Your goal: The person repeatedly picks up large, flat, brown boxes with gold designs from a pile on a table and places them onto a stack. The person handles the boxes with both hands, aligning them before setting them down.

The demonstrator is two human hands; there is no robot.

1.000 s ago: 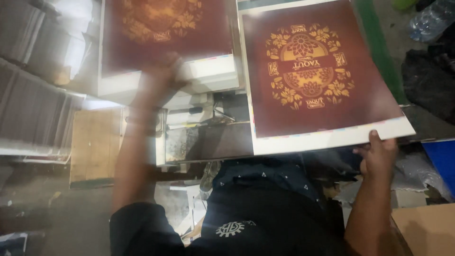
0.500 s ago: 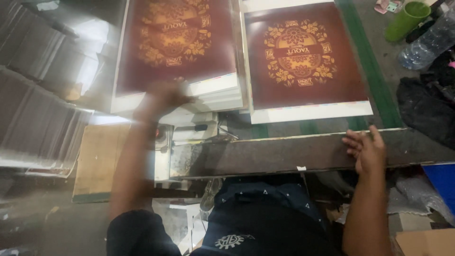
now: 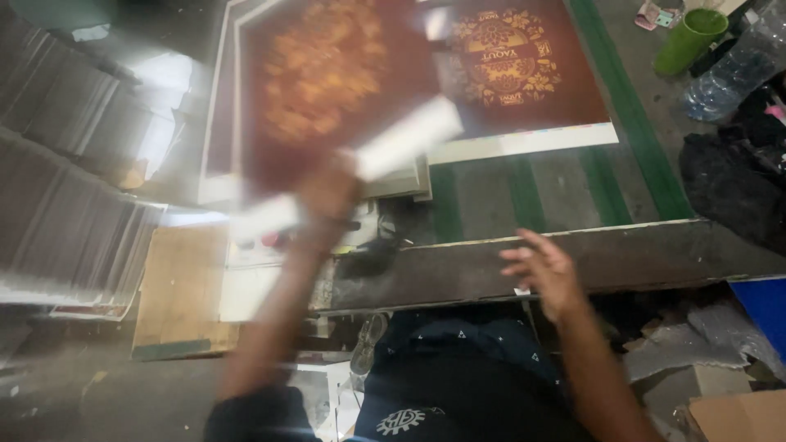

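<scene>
My left hand (image 3: 327, 196) grips the lower white border of a large dark red printed sheet (image 3: 327, 90) with a gold ornament and lifts it, tilted and blurred, above a stack of like sheets (image 3: 217, 123). A second such sheet (image 3: 524, 74) lies flat on the green-striped table (image 3: 630, 123) to the right. Over the table's worn front edge (image 3: 458, 270) hovers my right hand (image 3: 544, 270), fingers spread and holding nothing.
Tall piles of paper (image 3: 74, 196) fill the left side. A wooden board (image 3: 184, 286) lies at lower left. A green cup (image 3: 688, 37), a plastic bottle (image 3: 729, 74) and dark cloth (image 3: 729, 188) sit at the right. A cardboard box (image 3: 741, 417) is at lower right.
My right hand let the right sheet drop flat on the table, then came off the edge. My left hand picked a new sheet off the stack and swung it up and rightward.
</scene>
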